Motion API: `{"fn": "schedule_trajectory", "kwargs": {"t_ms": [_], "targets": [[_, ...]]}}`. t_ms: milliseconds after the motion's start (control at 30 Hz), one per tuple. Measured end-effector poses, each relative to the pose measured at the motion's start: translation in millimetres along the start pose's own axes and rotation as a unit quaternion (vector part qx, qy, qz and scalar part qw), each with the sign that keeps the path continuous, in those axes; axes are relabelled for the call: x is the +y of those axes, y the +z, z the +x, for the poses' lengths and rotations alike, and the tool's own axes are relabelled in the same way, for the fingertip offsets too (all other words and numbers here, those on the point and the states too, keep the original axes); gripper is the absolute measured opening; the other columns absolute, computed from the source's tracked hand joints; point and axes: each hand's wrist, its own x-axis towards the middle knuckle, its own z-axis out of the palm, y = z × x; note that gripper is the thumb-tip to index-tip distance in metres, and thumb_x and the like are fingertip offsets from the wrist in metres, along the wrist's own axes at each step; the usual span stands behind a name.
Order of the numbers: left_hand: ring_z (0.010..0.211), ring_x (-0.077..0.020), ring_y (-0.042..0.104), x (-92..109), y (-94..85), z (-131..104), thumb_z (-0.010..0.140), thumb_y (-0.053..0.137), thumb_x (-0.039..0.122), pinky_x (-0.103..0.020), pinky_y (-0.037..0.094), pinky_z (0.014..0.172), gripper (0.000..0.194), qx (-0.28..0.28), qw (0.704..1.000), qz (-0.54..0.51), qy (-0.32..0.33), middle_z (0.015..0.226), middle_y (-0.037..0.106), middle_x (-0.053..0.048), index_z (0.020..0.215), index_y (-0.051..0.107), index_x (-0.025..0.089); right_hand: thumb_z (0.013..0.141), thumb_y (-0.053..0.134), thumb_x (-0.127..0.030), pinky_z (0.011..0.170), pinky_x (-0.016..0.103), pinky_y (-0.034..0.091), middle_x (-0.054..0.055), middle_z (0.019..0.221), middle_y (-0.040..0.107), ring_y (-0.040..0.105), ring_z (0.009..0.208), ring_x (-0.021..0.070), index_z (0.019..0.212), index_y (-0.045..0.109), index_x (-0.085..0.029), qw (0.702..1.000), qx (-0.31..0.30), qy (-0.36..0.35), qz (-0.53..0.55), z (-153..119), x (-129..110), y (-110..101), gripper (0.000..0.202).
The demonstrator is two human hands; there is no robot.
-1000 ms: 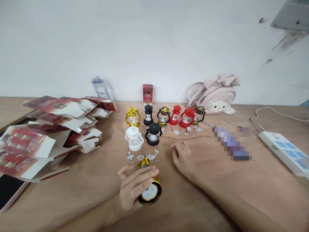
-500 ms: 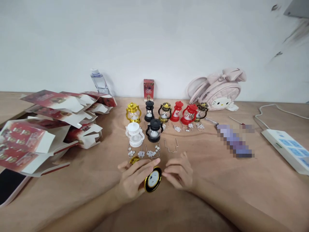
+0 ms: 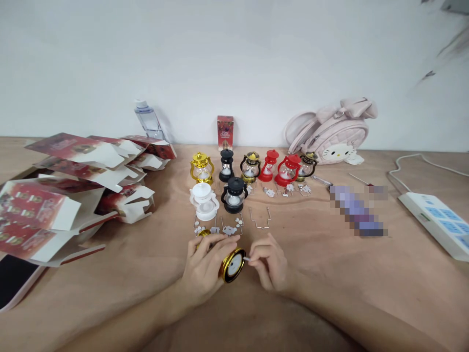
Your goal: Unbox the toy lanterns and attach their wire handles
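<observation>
My left hand point(image 3: 207, 261) is wrapped round a gold lantern point(image 3: 233, 265) lying on its side, its round base with a pale disc turned to the right. Close beside that base, my right hand point(image 3: 269, 262) pinches a small whitish piece point(image 3: 246, 259) between thumb and forefinger. Beyond my hands stand a white lantern point(image 3: 204, 202) and a black lantern point(image 3: 235, 195). Bent wire point(image 3: 260, 227) and small pale plates point(image 3: 229, 231) lie in front of them. Farther back is a row with another gold lantern point(image 3: 202, 168), a red lantern point(image 3: 288, 170) and several more.
Opened red-and-white boxes point(image 3: 73, 195) are heaped at the left, near a bottle point(image 3: 149, 121). A small red box point(image 3: 225, 133) stands by the wall. Rightward are a pink bag point(image 3: 331, 134), a screwdriver point(image 3: 361, 180), a blurred object point(image 3: 353, 210) and a power strip point(image 3: 437, 220).
My right hand now shows a small whitish piece at its fingertips. The gold lantern's base has turned slightly and sits a little higher in view.
</observation>
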Motion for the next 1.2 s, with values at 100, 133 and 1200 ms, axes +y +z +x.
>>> {"fn": "schedule_trajectory", "kwargs": {"t_ms": [100, 133, 1200], "targets": [[0.092, -0.0167, 0.062, -2, -0.2, -1, 0.083, 0.051, 0.013, -0.031, 0.034, 0.080, 0.026, 0.004, 0.999, -0.013, -0.030, 0.099, 0.073, -0.003, 0.108, 0.056, 0.020, 0.093, 0.041, -0.017, 0.063, 0.026, 0.046, 0.001, 0.074, 0.060, 0.059, 0.066, 0.0130, 0.090, 0.048, -0.021, 0.995, 0.052, 0.075, -0.032, 0, 13, -3, 0.009], [0.093, -0.0170, 0.062, -3, -0.1, -1, 0.083, 0.052, 0.012, -0.031, 0.034, 0.081, 0.026, 0.006, 0.999, -0.016, -0.032, 0.099, 0.073, -0.003, 0.107, 0.055, 0.020, 0.092, 0.044, -0.017, 0.062, 0.026, 0.046, 0.001, 0.074, 0.060, 0.059, 0.066, 0.0135, 0.089, 0.049, -0.021, 0.992, 0.055, 0.097, -0.067, 1, 18, -5, 0.007], [0.098, -0.0207, 0.061, -7, 1.9, 2, 0.092, 0.047, 0.021, -0.033, 0.042, 0.082, 0.016, 0.007, 0.999, -0.027, 0.033, 0.091, 0.073, -0.007, 0.104, 0.056, 0.015, 0.084, 0.066, -0.033, 0.078, 0.032, 0.052, 0.008, 0.096, 0.070, 0.063, 0.090, 0.0170, 0.086, 0.064, -0.019, 0.993, 0.001, -0.082, -0.088, 5, 2, 2, 0.015]]}}
